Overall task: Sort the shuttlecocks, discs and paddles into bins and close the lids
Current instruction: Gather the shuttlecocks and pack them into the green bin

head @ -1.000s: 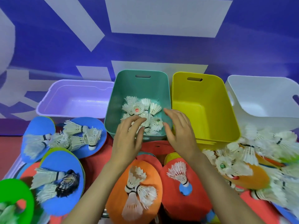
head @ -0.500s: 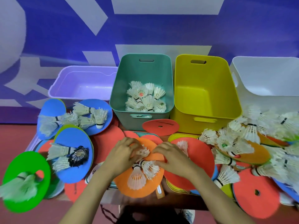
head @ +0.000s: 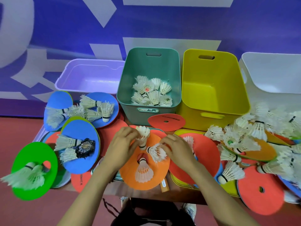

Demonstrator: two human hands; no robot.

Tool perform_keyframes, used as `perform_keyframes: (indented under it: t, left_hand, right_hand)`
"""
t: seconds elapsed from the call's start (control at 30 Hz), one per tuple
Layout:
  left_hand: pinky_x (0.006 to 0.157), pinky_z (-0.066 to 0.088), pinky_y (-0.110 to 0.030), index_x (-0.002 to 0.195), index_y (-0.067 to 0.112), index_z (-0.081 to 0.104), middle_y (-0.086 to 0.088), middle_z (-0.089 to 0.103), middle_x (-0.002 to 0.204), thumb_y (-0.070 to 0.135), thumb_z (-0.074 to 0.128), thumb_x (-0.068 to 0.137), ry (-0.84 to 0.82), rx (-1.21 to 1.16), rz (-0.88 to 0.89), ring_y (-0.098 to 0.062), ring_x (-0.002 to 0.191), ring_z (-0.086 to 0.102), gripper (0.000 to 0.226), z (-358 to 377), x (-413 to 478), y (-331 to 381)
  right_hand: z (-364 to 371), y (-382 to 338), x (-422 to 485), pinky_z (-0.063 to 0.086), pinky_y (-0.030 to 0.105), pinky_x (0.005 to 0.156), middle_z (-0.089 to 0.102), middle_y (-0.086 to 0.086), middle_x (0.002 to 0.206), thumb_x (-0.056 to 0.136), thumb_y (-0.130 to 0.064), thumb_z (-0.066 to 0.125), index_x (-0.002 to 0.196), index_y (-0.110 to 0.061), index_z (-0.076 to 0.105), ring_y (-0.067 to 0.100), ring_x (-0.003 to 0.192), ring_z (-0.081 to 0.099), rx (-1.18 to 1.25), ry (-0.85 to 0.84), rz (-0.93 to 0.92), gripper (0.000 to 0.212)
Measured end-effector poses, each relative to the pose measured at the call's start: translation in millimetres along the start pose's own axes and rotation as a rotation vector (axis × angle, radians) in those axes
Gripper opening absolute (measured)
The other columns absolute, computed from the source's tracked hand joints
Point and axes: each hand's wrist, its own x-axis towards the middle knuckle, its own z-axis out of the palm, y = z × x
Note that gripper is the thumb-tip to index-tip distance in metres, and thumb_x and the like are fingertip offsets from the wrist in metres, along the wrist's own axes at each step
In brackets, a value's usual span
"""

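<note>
Over an orange paddle [head: 156, 176] at the table's front, my left hand [head: 121, 146] pinches an upright white shuttlecock [head: 143, 136]. My right hand [head: 176, 148] grips another shuttlecock [head: 156, 151] lying on its side. A third shuttlecock [head: 144, 172] lies free on the paddle. The green bin [head: 135, 82] behind holds several shuttlecocks [head: 151, 92]. The yellow bin [head: 211, 95] beside it holds nothing I can see. More shuttlecocks lie on blue discs [head: 78, 144] at left and in a heap [head: 254, 136] at right.
A lilac bin [head: 89, 75] stands at back left and a white bin [head: 273, 70] at back right. Red discs [head: 166, 121] [head: 262, 190], a green disc [head: 35, 170] and other coloured pieces cover the table. My legs show below the table's front edge.
Both hands came back from the green bin to the orange paddle. Each has since taken hold of a shuttlecock, and the left one has lifted its shuttlecock upright.
</note>
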Motion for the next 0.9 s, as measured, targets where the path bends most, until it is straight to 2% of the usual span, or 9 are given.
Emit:
perform_keyframes:
  t: [0.1,0.2,0.33,0.4,0.57,0.67,0.77,0.83,0.9]
  left_hand:
    - [0.086,0.042,-0.030,0.090,0.010,0.065,0.002,0.062,0.093,0.031,0.052,0.090,0.180,-0.078,0.043,-0.016,0.097,0.052,0.024,-13,4,11]
    - [0.085,0.039,-0.020,0.087,0.009,0.062,0.005,0.060,0.090,0.025,0.053,0.092,0.364,-0.207,0.041,-0.011,0.091,0.053,0.020,-28,11,30]
    - [0.084,0.038,-0.018,0.089,0.010,0.060,0.003,0.059,0.091,0.014,0.056,0.091,0.593,-0.268,0.027,-0.006,0.090,0.049,0.005,-41,29,42]
    - [0.086,0.036,-0.016,0.093,0.013,0.059,0.007,0.058,0.093,0.012,0.056,0.091,0.636,-0.238,0.022,-0.004,0.093,0.047,0.004,-47,42,40]
    - [0.083,0.040,-0.025,0.094,0.008,0.067,-0.003,0.067,0.095,0.022,0.050,0.092,0.536,-0.089,-0.031,-0.015,0.093,0.055,0.022,-56,84,23]
    - [0.076,0.044,-0.031,0.093,0.011,0.067,-0.005,0.069,0.092,0.021,0.051,0.090,0.399,-0.008,-0.126,-0.025,0.090,0.059,0.019,-57,115,10]
    - [0.070,0.046,-0.038,0.096,0.011,0.066,-0.009,0.067,0.094,0.018,0.050,0.090,0.235,0.151,-0.142,-0.032,0.094,0.059,0.018,-54,148,0]
    - [0.067,0.043,-0.037,0.098,0.013,0.064,-0.009,0.064,0.095,0.016,0.049,0.092,0.152,0.245,-0.170,-0.031,0.096,0.057,0.017,-51,170,-6]
    - [0.061,0.039,-0.034,0.092,0.013,0.062,-0.009,0.062,0.090,0.012,0.048,0.090,0.079,0.326,-0.201,-0.033,0.089,0.058,0.014,-48,190,-13]
  right_hand:
    - [-20,-1,4,0.046,0.027,0.070,0.062,-0.005,0.086,0.091,-0.033,0.048,0.087,-0.017,0.065,0.016,0.083,0.058,0.069,0.113,-0.026,0.024]
    - [-43,-4,13,0.045,0.023,0.071,0.062,-0.003,0.090,0.092,-0.027,0.050,0.090,-0.014,0.065,0.012,0.086,0.058,0.153,0.245,-0.049,0.020]
    - [-71,-14,30,0.042,0.015,0.073,0.062,0.001,0.089,0.090,-0.021,0.054,0.090,-0.007,0.066,0.006,0.084,0.055,0.169,0.426,-0.093,0.018]
    - [-80,-16,43,0.044,0.017,0.073,0.061,0.001,0.089,0.090,-0.020,0.054,0.089,-0.006,0.066,0.006,0.083,0.055,0.197,0.472,-0.100,0.018]
    - [-98,-16,84,0.047,0.027,0.066,0.061,-0.001,0.087,0.091,-0.027,0.053,0.087,-0.011,0.065,0.010,0.078,0.056,0.150,0.547,-0.076,0.020]
    - [-106,-11,113,0.048,0.033,0.061,0.061,0.001,0.084,0.091,-0.026,0.057,0.085,-0.012,0.064,0.017,0.075,0.058,0.078,0.564,-0.055,0.017]
    - [-107,-1,141,0.049,0.036,0.060,0.061,0.003,0.085,0.090,-0.023,0.059,0.085,-0.012,0.063,0.022,0.075,0.060,0.021,0.534,-0.003,0.013]
    - [-106,6,158,0.048,0.035,0.059,0.061,0.004,0.085,0.089,-0.021,0.061,0.086,-0.012,0.064,0.023,0.075,0.060,-0.022,0.518,0.029,0.010]
    - [-105,12,173,0.047,0.035,0.059,0.062,0.004,0.086,0.089,-0.021,0.061,0.086,-0.012,0.064,0.024,0.077,0.061,-0.053,0.495,0.069,0.010]
